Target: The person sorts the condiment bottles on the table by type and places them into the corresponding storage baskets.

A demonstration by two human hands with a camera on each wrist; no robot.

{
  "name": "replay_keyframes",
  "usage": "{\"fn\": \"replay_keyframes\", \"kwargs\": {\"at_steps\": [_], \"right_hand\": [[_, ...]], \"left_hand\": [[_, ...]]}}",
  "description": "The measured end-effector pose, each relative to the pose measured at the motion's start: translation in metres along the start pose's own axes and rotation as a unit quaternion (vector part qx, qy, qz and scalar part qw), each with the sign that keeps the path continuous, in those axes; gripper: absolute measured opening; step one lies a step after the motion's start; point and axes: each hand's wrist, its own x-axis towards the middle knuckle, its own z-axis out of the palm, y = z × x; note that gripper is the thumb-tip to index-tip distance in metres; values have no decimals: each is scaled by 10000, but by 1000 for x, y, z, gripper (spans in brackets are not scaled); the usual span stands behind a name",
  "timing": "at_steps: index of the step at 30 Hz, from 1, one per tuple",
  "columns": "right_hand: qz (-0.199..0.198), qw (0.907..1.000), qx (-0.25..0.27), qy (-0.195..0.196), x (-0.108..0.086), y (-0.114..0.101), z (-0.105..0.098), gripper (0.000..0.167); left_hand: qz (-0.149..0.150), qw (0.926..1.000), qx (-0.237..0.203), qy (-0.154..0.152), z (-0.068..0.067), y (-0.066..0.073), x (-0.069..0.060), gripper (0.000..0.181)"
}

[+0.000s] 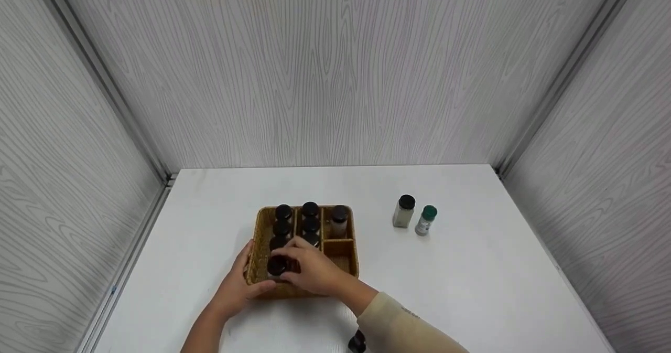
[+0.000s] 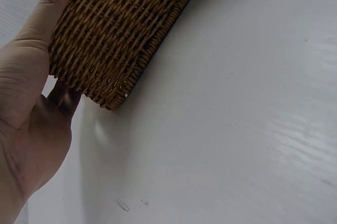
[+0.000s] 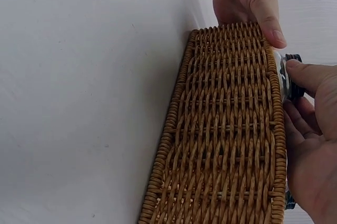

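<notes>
A brown wicker basket (image 1: pixel 355 258) with dividers stands on the table, holding several black-capped jars in its left and middle columns. My right hand (image 1: pixel 313 269) pinches the black cap of a jar (image 1: pixel 277 265) at the basket's near left corner. In the right wrist view, thumb and fingers sit about that cap, and the jar's clear body shows just above the rim. My left hand (image 1: pixel 234 290) grips the basket's near left corner, thumb on the rim and fingers along the side, as the left wrist view also shows.
Right of the basket, a black-capped jar (image 1: pixel 403 211) and a smaller green-capped jar (image 1: pixel 426 220) stand on the white table (image 1: pixel 472 290). A dark object (image 1: pixel 357 342) lies by the right sleeve, partly hidden. Another black-capped jar (image 1: pixel 339 222) stands in the back right compartment. Grey wood-grain panels surround the table.
</notes>
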Motion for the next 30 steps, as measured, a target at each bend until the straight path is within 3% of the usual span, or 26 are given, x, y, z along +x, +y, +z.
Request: {"fn": "replay_keyframes", "kwargs": {"at_steps": [19,25,30], "right_hand": [[-132,9977,661,-32,-27,19,-28,48],[53,9928,1193,84,-44,33,-40,48],[228,9916,1251,233,-62,51,-51,48]], "left_hand": [[106,9999,91,7,0,-1,-2,131],[-6,10000,17,1,0,-1,-2,132],[-83,10000,-18,-34,1,-1,-1,133]]}}
